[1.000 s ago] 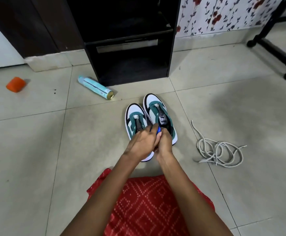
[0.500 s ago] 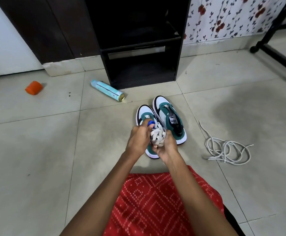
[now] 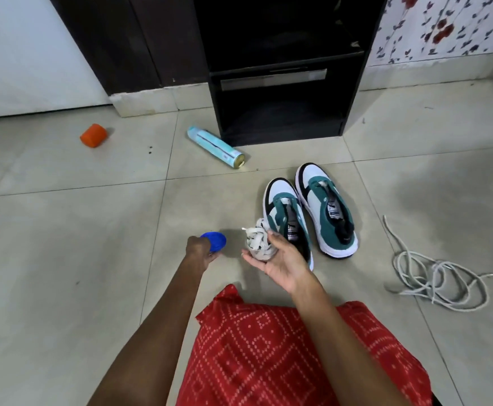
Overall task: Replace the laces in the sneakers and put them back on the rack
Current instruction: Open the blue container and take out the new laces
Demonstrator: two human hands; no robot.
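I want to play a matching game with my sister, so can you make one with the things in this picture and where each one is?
Things:
1. lace bundle
2. blue object
3. loose laces
4. spray can

Places:
A. lying by the black rack
B. held in the left hand
C. on the floor, right of the sneakers
D. held in the right hand

Pairs: 1-D, 2-B, 3-C, 4-A.
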